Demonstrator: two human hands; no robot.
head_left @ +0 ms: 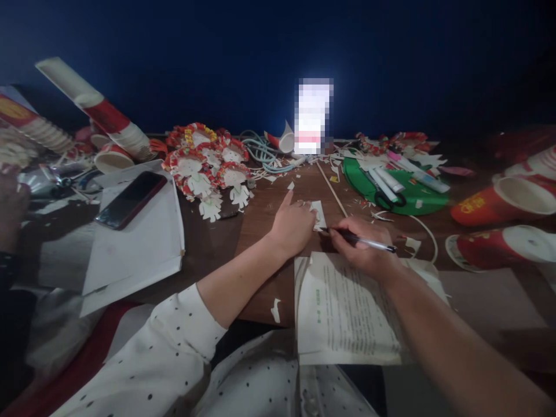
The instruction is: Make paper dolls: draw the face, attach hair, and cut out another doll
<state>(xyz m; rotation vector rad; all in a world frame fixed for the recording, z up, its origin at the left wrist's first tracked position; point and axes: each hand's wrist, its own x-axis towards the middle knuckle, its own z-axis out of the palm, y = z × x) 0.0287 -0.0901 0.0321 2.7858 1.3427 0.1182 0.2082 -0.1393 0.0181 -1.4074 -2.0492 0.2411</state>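
Observation:
My left hand [292, 229] rests on the brown table, palm down. One of its fingers points outward while the others bend and press the edge of a small white paper piece [320, 216]. A black pen with a clear barrel [372, 240] is gripped in my right hand [369, 248], its tip at the lower edge of that paper. Under my right wrist lies an open printed booklet [343, 313], partly covered by the forearm. To the left stand several paper-doll figures with red frilled rims [208, 165].
A phone [131, 200] lies on white sheets [143, 255] at left. Scissors [388, 202] and tubes [386, 180] sit on a green disc [423, 202]. Red paper cups [478, 205] are at right, a thin stick [332, 188] ahead. A lit, blurred screen [313, 116] stands behind. Another person's hand [13, 202] shows far left.

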